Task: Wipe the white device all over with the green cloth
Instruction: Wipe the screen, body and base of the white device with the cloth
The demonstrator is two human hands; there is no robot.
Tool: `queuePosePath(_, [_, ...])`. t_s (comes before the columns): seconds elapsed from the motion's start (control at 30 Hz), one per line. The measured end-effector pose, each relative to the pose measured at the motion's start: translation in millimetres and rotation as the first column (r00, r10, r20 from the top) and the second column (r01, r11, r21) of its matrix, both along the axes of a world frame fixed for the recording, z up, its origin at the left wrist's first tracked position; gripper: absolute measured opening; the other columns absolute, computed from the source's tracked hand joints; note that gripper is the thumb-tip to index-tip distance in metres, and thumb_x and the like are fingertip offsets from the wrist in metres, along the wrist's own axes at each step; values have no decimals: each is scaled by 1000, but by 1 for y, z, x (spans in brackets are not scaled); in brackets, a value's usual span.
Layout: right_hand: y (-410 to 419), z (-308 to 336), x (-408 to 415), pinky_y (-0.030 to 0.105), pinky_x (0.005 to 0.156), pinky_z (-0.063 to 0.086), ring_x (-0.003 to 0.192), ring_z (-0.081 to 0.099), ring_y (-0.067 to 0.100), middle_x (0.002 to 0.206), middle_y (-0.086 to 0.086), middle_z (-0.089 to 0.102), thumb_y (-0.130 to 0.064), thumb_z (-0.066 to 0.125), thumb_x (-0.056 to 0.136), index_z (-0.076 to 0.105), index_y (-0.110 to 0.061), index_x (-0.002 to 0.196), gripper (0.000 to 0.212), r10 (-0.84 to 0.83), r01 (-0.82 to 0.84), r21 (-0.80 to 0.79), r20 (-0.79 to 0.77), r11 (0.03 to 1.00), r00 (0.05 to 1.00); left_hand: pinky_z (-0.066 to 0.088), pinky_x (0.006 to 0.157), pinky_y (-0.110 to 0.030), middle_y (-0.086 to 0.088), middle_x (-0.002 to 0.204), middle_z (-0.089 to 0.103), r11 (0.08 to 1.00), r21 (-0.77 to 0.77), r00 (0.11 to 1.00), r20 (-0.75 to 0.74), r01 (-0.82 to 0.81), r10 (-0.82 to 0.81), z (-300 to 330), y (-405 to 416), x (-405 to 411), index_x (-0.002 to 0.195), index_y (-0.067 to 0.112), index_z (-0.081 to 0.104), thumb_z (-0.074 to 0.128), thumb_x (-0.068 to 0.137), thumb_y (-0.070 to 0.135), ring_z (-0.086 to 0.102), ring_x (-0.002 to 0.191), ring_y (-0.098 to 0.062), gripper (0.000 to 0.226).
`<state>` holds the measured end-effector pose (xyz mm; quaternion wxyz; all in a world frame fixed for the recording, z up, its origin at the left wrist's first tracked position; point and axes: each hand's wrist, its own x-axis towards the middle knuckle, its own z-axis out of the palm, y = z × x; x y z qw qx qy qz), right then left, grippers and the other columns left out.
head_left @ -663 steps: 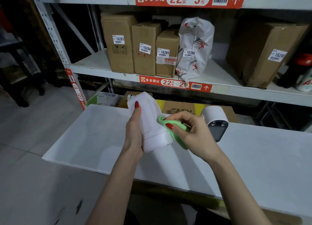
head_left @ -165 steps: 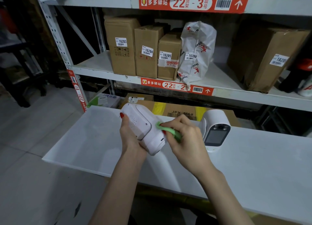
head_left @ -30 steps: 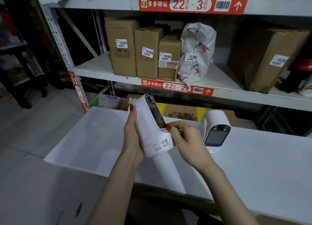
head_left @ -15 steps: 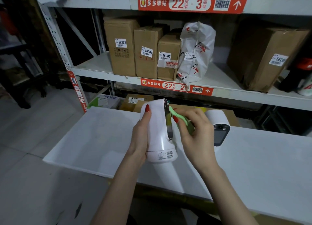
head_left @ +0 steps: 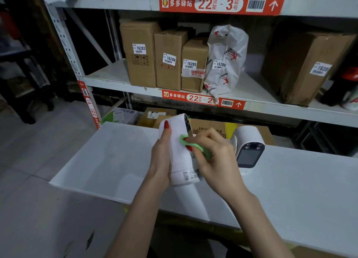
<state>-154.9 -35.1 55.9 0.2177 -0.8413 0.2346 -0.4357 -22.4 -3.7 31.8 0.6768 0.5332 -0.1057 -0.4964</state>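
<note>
Gripping white device [head_left: 179, 153] upright in left hand [head_left: 161, 157], fingers wrapped around body, base just above white table [head_left: 108, 160]. Pinching bunched green cloth [head_left: 195, 148] in right hand [head_left: 215, 160], pressing against device's side. Sitting on table right of device: second white device [head_left: 249, 148], screen facing forward.

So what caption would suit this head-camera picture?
Left hand holds the white device upright while the right hand rubs its side with the green cloth.
</note>
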Motion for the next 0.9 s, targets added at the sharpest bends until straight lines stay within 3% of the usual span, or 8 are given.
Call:
queuePosePath(0.17, [3,0,1,13,65,39,80,53,5,90,-8,54,-2,64,84,74,-18,102,26,88,-83,58,-104,995,991,55,80,-40,-13,123,65,993,-30,956,-277,-113,100,-1,3,7,137,13,53,70,62,75,65,108,-31,99])
queuePosePath(0.27, [3,1,0,14,63,39,79,54,7,91,-7,54,-2,65,85,74,-19,101,26,88,-81,86,-83,993,993,54,86,-41,-5,128,61,979,3,952,-235,-202,197,-2,3,16,143,16,47,49,84,74,62,111,-26,83])
queuePosePath(0.3, [3,2,0,16,62,41,78,55,8,91,-7,54,-2,65,85,74,-20,101,27,79,-73,94,-68,993,995,58,77,-41,-8,123,66,978,-13,947,-251,-210,200,-3,4,17,138,16,51,44,87,74,66,106,-28,78])
queuePosePath(0.4, [2,2,0,20,65,44,79,56,9,92,-4,55,-2,64,86,73,-19,101,24,19,-18,94,-10,995,1000,55,45,-30,-8,74,75,975,-29,942,-266,-219,204,-5,3,19,103,16,62,37,93,69,72,66,-24,60])
queuePosePath(0.47, [2,2,0,17,68,43,81,55,6,92,-3,56,-2,64,86,73,-19,102,25,-29,26,95,29,995,999,54,55,-36,-7,66,74,985,-25,940,-301,-173,158,-4,4,18,95,17,64,35,92,72,68,71,-26,62])
queuePosePath(0.63, [2,5,-2,3,72,37,88,53,-1,91,-1,57,2,64,86,72,-17,103,27,-95,90,69,70,994,993,59,63,-45,-16,112,72,994,-48,923,-377,-99,74,1,4,11,123,13,63,42,88,73,68,95,-32,73])
queuePosePath(0.7, [2,5,-2,3,71,37,87,53,-1,91,-1,57,3,65,85,72,-14,103,25,-118,113,65,85,991,989,62,65,-49,-17,117,71,995,-71,917,-397,-66,32,4,5,8,130,12,61,52,87,68,68,99,-33,71])
queuePosePath(0.9, [-4,3,-3,29,73,47,84,58,18,92,5,61,2,64,85,72,-10,97,18,-251,239,95,150,966,956,60,64,-49,-17,125,65,995,-50,876,-480,-89,54,3,6,7,132,14,58,76,70,56,66,107,-35,77])
